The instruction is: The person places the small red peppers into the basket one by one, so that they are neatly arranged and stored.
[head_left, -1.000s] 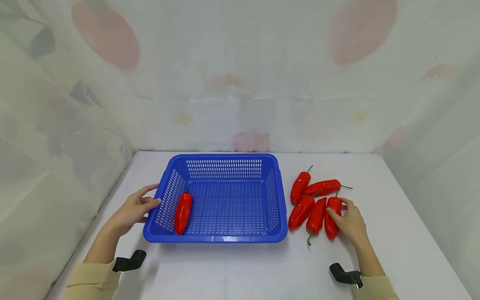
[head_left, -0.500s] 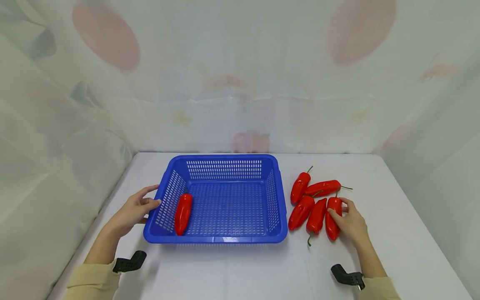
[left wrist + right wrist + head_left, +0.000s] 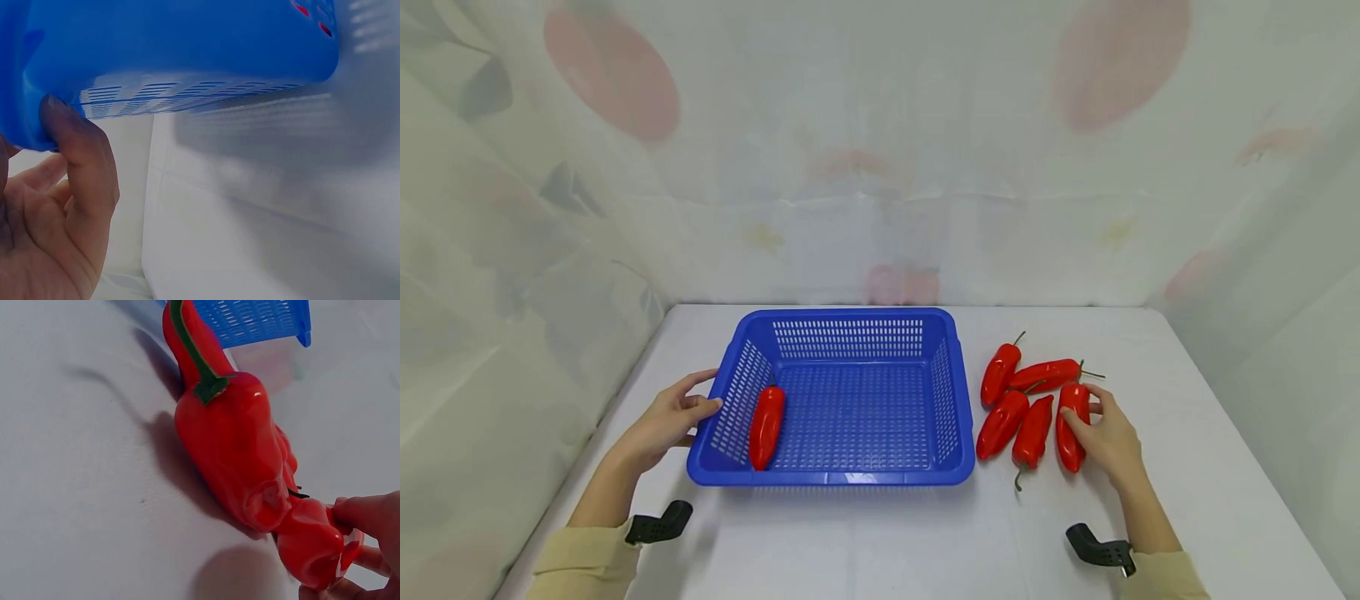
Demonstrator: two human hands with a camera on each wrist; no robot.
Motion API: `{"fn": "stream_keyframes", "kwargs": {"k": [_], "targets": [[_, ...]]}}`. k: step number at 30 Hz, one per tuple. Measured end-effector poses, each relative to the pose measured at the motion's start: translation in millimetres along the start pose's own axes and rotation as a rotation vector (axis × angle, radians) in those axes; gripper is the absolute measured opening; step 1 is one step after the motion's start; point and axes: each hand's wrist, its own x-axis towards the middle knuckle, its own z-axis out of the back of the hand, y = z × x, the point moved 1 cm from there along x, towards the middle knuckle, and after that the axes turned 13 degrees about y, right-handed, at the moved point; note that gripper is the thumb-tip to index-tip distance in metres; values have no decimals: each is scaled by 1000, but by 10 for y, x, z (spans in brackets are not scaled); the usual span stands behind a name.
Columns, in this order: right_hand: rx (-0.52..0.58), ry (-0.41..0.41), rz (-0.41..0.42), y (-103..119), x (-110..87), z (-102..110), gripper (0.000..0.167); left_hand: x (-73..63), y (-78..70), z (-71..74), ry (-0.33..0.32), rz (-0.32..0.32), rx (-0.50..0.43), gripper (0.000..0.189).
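A blue plastic basket [image 3: 831,478] stands on the white table, with one red pepper [image 3: 767,427] lying along its left side. My left hand [image 3: 662,421] grips the basket's left rim; in the left wrist view a curled finger [image 3: 84,150] hooks under that rim. On the right, my right hand [image 3: 1108,437] pinches the rightmost red pepper [image 3: 1072,427] between thumb and fingers, its stem pointing away from me. Beside it lie several more peppers, among them one with its stem toward me [image 3: 1032,433]. The right wrist view shows the held pepper [image 3: 309,544] partly covered by the fingers.
One pepper [image 3: 1047,375] lies crosswise behind the held one, and another [image 3: 1001,373] sits at the back near the basket's right wall. Patterned pale curtains [image 3: 880,167] enclose the table's back and sides. Black cameras [image 3: 1101,550] are strapped to both wrists.
My right hand has shifted slightly right and away from me, carrying the pinched pepper a little apart from its neighbour. The left hand and the basket stay where they were.
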Motion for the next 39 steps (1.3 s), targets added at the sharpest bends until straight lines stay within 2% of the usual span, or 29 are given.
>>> {"fn": "stream_keyframes", "kwargs": {"k": [18,34,39], "targets": [[7,-9,111,314,15,111,70,6,1,1,-5,14,12,71],[135,67,157,730,31,144,71,6,1,-1,-4,11,13,71],[164,66,208,872,48,150,73,6,0,-1,-3,12,11,71]]}}
